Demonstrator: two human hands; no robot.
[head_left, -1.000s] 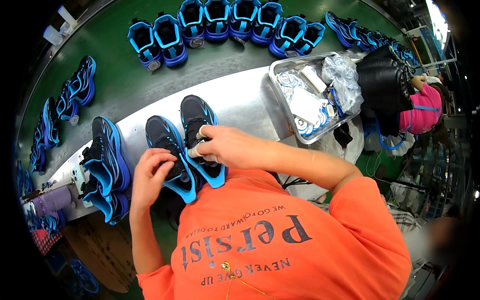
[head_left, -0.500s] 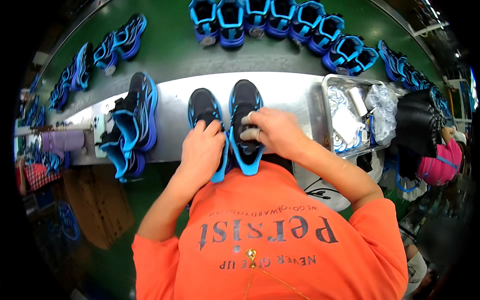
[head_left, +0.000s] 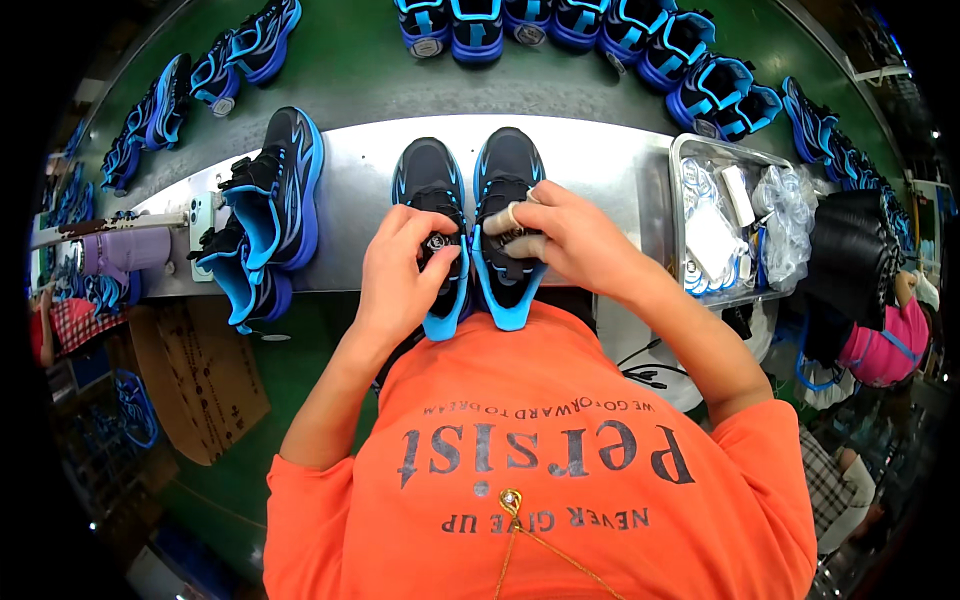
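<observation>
Two black sneakers with bright blue trim stand side by side before me, toes pointing away: a left shoe (head_left: 430, 165) and a right shoe (head_left: 508, 155). My left hand (head_left: 400, 262) has thumb and fingertips closed around a small round dial (head_left: 437, 242) on the left shoe's tongue. Across the right shoe's tongue, my right hand (head_left: 565, 235) curls its fingers, pale finger cots on two of them, at that shoe's dial, which they partly cover. Both heels face me, close to my orange shirt.
Another pair of sneakers (head_left: 285, 190) leans on the left of the metal worktop (head_left: 370, 140), beside a phone (head_left: 201, 222) and a purple cup (head_left: 120, 252). At right stands a metal tray (head_left: 683, 215) of small parts and plastic bags. More shoes (head_left: 475, 28) line the green surface beyond.
My left hand has turned from lying over the left shoe's laces to pinching its dial. My right hand stays on the right shoe. The whole view has shifted slightly.
</observation>
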